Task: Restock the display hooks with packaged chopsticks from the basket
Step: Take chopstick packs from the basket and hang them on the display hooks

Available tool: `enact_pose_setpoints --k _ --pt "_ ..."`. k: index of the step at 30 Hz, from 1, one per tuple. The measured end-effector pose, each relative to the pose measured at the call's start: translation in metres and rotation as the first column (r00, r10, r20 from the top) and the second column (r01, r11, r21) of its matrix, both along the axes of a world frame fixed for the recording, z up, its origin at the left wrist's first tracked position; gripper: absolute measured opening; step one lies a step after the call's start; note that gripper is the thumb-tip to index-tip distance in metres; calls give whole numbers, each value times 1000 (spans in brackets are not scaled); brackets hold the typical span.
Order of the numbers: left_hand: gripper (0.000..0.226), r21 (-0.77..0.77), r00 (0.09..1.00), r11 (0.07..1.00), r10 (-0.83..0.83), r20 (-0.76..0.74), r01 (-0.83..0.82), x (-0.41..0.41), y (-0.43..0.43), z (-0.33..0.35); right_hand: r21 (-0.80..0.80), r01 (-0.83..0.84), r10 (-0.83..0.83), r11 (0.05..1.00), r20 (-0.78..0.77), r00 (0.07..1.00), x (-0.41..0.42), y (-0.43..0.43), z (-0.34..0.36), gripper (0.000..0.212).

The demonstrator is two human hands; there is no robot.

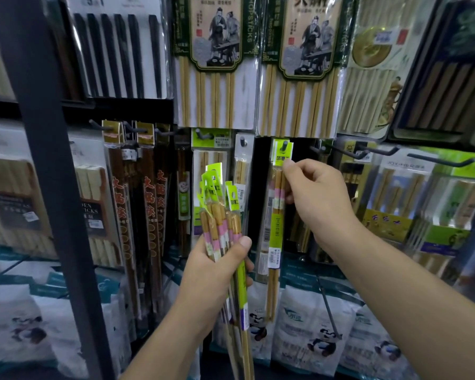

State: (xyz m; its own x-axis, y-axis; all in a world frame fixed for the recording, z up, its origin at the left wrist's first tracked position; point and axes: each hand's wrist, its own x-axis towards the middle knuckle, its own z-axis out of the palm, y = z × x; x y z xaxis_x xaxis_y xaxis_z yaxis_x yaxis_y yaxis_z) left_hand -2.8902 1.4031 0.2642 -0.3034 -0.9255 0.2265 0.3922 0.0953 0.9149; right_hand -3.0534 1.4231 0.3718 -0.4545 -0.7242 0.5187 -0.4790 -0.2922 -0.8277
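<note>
Grips a bundle of chopstick packs (220, 215) in left hand (217, 266); pinches hanging pack (275, 231) on display hook (285, 145) with right hand (322, 200).

Lower centre, bundle of packs (220, 223): tan sticks, pink-and-white bands, lime-green header tags. Centre, hanging pack (276, 215): tan, pink-white bands, lime-green header and label strip. Upper left, black chopsticks (118, 53) on white card. Top centre, bamboo packs (215, 50): pale yellow sticks, cream label, dark green border, ink-drawn figures. Left of centre, dark brown packs (148, 201): red characters, gold headers. Bottom, white bags (313, 333): panda print, teal trim.
</note>
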Motion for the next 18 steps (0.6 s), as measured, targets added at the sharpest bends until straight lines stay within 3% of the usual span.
enact_pose_setpoints --k 5,7,11,15,18 --pt "48 31 996 998 -53 -78 56 -2 3 6 -8 111 -110 994 74 991 1 8 -11 34" --pt "52 43 993 997 -66 -97 71 -4 4 6 35 33 -35 999 57 998 6 15 -17 30" --pt "39 18 993 996 -81 -82 83 -7 6 4 121 -219 224 968 -31 974 22 23 -25 14" --pt "44 36 989 993 -108 -103 113 -9 10 4 103 -234 236 967 -5 972 22 21 -23 17" --pt "34 50 990 994 -92 -104 97 -7 8 4 55 -236 235 970 29 972 20 21 -18 18"
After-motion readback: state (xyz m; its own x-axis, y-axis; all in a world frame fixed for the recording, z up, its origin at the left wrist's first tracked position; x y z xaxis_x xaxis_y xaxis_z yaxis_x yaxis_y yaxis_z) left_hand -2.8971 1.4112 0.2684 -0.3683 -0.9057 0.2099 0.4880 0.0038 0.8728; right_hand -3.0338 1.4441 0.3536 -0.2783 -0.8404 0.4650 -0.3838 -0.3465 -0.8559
